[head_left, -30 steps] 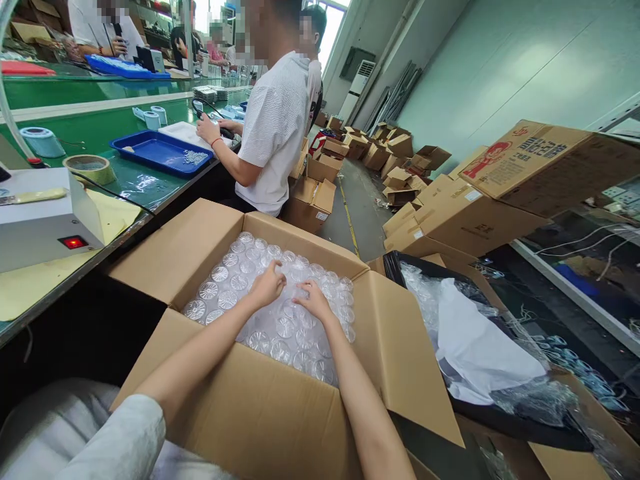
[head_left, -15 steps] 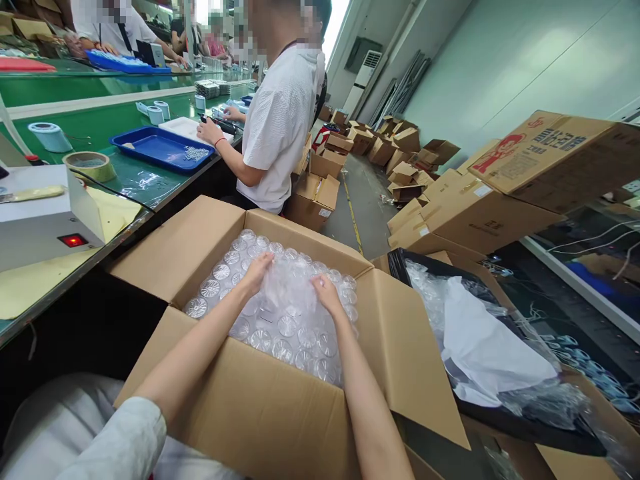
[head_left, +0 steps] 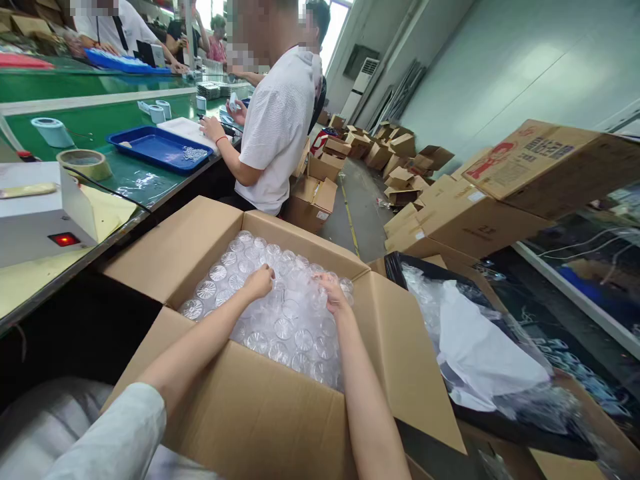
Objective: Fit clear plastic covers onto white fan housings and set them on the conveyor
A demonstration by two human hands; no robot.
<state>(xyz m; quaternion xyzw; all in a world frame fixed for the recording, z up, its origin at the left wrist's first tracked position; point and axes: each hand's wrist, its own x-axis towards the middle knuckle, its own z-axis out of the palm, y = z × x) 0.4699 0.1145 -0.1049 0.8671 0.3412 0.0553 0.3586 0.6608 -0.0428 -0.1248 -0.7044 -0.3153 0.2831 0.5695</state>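
An open cardboard carton (head_left: 280,407) stands in front of me. Rows of clear, round-ended plastic pieces (head_left: 284,328) fill it, with their ribbed round ends facing up. Over their middle lies a crumpled, see-through plastic bag (head_left: 296,288). My left hand (head_left: 260,281) is closed at the bag's left side, fingertips pinched together. At the right side, my right hand (head_left: 331,292) has its fingers curled round a bunched part of the bag. Clear plastic against clear plastic makes the bag's edges hard to make out.
On the left, a green workbench (head_left: 145,183) carries a blue tray (head_left: 155,148), a tape roll (head_left: 84,164) and a grey box (head_left: 40,207) with a lit red switch. A co-worker (head_left: 280,127) works there. Right stand stacked cartons (head_left: 490,207) and a black-lined box (head_left: 395,267) holding plastic sheets.
My right hand has turned and gathered the bag, so it looks more bunched on that side. My left hand has dropped slightly and curled further. The camera view has shifted a little.
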